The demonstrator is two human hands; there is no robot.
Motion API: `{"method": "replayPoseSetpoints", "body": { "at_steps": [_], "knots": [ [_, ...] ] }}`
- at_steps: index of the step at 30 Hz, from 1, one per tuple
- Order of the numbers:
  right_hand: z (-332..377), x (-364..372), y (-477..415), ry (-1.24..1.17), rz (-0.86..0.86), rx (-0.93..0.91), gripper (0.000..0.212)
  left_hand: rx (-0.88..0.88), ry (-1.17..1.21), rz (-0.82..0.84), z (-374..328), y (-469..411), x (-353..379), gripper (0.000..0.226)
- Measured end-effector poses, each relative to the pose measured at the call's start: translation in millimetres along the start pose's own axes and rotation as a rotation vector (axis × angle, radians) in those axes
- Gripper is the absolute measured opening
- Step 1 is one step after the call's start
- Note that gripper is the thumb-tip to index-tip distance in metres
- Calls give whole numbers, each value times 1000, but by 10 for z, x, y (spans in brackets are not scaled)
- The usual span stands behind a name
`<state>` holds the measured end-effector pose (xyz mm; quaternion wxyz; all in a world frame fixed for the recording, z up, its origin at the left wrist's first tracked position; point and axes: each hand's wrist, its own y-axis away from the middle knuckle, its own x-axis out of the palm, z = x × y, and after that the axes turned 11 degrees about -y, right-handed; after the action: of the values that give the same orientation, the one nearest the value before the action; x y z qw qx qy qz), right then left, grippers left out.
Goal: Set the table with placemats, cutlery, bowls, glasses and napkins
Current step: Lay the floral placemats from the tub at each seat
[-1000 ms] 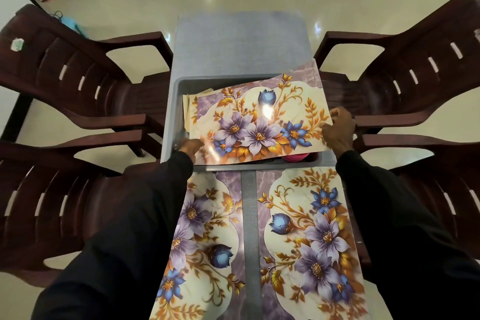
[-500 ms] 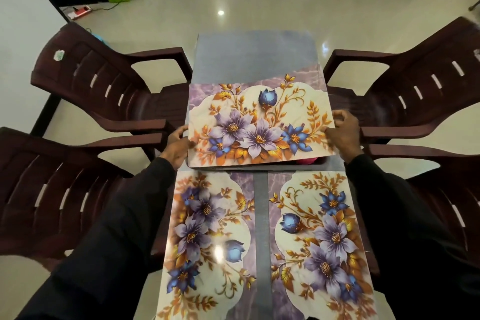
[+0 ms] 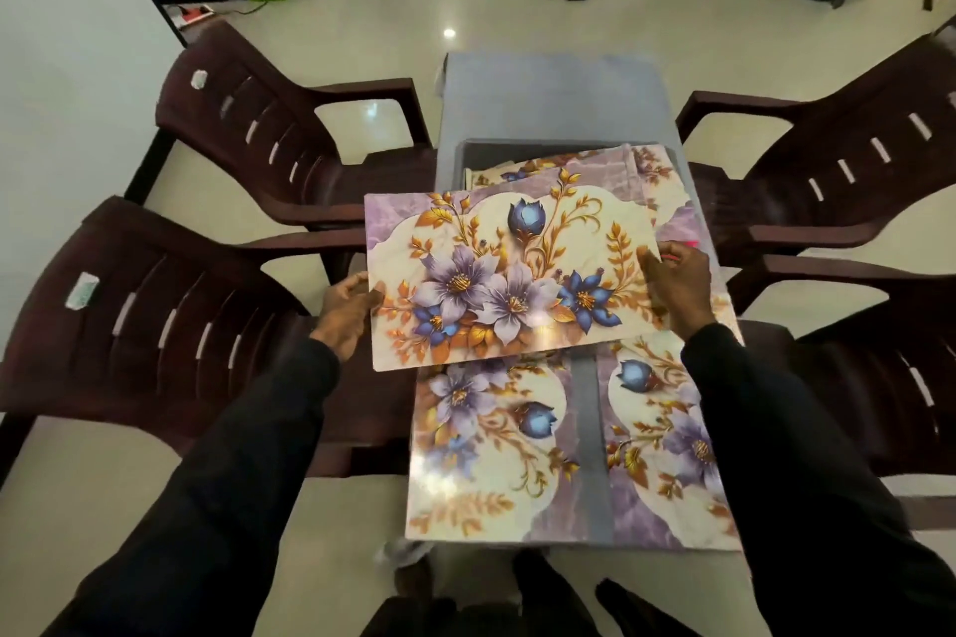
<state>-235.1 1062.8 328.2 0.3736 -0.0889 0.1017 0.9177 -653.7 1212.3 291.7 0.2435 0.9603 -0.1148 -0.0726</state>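
While the grey surface [image 3: 548, 93] carries two laid placemats [image 3: 491, 455] just below the hands, a third placemat [image 3: 507, 274] hangs between them, over the near rim of the bin [image 3: 462, 155] beyond. On this mat the left hand [image 3: 346, 310] pinches the left edge and the right hand [image 3: 672, 285] grips the right edge. The placemat step looks about half done. The next move likely calls for carrying the mat past the bin to bare surface and laying it flat.

The held placemat [image 3: 507, 274] spans between the fingers of the left hand [image 3: 344, 310] and the right hand [image 3: 672, 287]. Nearer than the fingers, the near-left placemat [image 3: 491, 445] and near-right placemat [image 3: 667, 450] lie side by side on the table [image 3: 548, 93]. Beyond the fingers, a tub [image 3: 517, 151] holds more mats [image 3: 657, 171].
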Motion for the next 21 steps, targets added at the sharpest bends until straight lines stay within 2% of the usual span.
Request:
{"method": "replayPoseSetpoints", "body": {
  "at_steps": [3,7,11,13,21],
  "knots": [
    [-7,217,512,5,-15,26,4,-28,-4,-3,175,230,-414,17],
    [-21,549,1101,-18,4,69,3,-32,9,-26,394,522,-984,19],
    [25,903,1510,20,29,74,7,-55,21,-56,555,796,-1499,18],
    [43,1092,1633,54,56,75,15,-78,30,-98,612,910,-1742,20],
    [44,1932,1771,90,221,101,18,-148,34,-250,915,1160,-2627,19]
  ]
}}
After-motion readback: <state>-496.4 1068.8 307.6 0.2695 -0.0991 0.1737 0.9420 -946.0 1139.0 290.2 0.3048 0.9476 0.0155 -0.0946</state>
